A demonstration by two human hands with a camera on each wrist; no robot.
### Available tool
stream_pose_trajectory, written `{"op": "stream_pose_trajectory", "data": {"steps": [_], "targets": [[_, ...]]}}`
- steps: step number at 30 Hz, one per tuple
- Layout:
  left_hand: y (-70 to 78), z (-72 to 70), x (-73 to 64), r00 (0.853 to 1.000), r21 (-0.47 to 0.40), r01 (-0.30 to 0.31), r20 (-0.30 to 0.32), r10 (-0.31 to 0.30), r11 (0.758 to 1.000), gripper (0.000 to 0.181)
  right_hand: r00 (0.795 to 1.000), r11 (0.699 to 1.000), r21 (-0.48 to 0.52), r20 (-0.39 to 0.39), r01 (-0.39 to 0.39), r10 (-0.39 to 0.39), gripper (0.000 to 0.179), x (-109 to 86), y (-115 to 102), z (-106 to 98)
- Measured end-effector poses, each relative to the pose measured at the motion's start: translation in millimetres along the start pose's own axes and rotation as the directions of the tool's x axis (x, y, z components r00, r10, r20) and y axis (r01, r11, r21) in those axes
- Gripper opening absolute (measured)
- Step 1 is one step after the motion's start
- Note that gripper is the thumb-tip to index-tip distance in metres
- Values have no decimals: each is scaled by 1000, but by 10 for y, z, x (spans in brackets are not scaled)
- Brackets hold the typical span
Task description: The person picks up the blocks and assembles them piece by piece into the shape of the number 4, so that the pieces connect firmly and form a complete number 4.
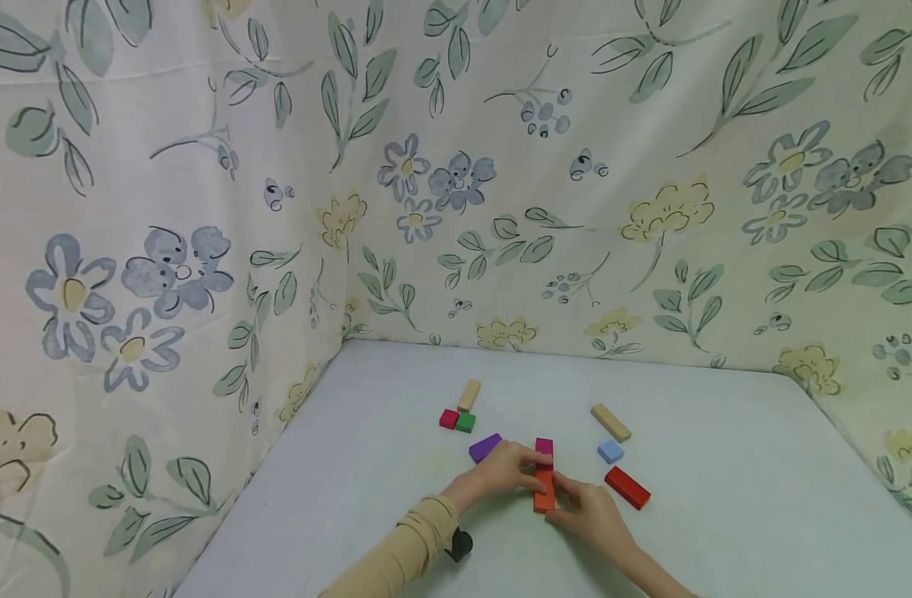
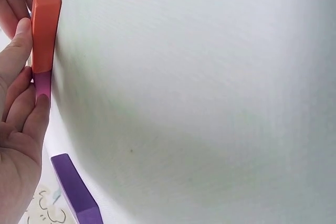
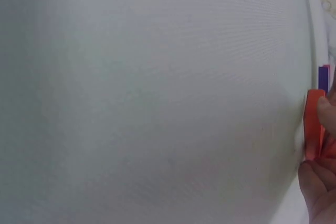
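An orange block [image 1: 544, 501] and a magenta block [image 1: 544, 447] stand end to end in a line on the white table. My left hand [image 1: 507, 468] reaches over them from the left, its fingers curled at the magenta block and its thumb against the orange one. At the orange block's right side and near end, my right hand [image 1: 594, 519] pinches with index finger and thumb. The left wrist view shows fingertips [image 2: 42, 103] on the magenta block beside the orange block [image 2: 46, 27]. Just left of the left hand lies a purple block [image 1: 484, 448], partly covered by it.
A red block [image 1: 628, 487], a light blue block [image 1: 610, 451] and a wooden block [image 1: 610, 422] lie to the right. Farther back on the left are a small red block [image 1: 448, 419], a green block [image 1: 466, 423] and another wooden block [image 1: 468, 394]. A floral curtain [image 1: 501, 266] surrounds the table.
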State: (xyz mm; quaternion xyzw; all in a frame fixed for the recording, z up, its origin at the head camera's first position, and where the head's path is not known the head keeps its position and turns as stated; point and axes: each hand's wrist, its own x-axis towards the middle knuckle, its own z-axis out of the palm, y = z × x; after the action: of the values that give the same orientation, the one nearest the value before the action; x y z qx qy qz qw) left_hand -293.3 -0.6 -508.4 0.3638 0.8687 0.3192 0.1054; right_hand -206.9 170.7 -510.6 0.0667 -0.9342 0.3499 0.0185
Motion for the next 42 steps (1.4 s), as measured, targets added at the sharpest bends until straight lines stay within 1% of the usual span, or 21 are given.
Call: {"op": "stream_pose_trajectory", "data": {"steps": [5, 9, 13, 18, 21, 26, 29, 35, 39, 42], "targets": [[6, -11, -3, 1000, 22, 7, 11, -7, 1000, 45, 1000, 1000, -1, -12, 7, -7, 58, -19, 24, -51], [10, -22, 3, 1000, 34, 21, 20, -22, 999, 46, 1000, 999, 44, -31, 5, -3, 55, -40, 25, -129], [8, -23, 15, 999, 38, 28, 26, -29, 999, 46, 997, 997, 83, -76, 7, 0, 53, -28, 25, -220], [1, -22, 19, 1000, 58, 4, 18, -5, 998, 46, 991, 996, 83, -130, 23, -12, 52, 12, 52, -333], [-1, -24, 16, 1000, 67, 1, 14, -2, 998, 46, 986, 996, 75, -166, 38, -25, 51, 34, 79, -413], [-9, -27, 21, 1000, 45, 17, 22, -18, 999, 46, 969, 998, 15, -242, 59, -54, 48, 70, 157, -569], [-10, -25, 25, 1000, 39, 17, 23, -18, 999, 45, 960, 998, -14, -273, 58, -60, 47, 90, 230, -662], [-5, -19, 17, 999, 23, 34, 31, -35, 999, 46, 964, 999, -39, -264, 18, -27, 48, 103, 383, -823], [-1, -23, 19, 998, 19, 45, 31, -45, 999, 46, 964, 997, -76, -267, 2, -22, 48, 131, 476, -886], [5, -25, 23, 999, 21, 42, 28, -42, 999, 46, 966, 996, -83, -259, -21, -1, 48, 150, 529, -914]]}}
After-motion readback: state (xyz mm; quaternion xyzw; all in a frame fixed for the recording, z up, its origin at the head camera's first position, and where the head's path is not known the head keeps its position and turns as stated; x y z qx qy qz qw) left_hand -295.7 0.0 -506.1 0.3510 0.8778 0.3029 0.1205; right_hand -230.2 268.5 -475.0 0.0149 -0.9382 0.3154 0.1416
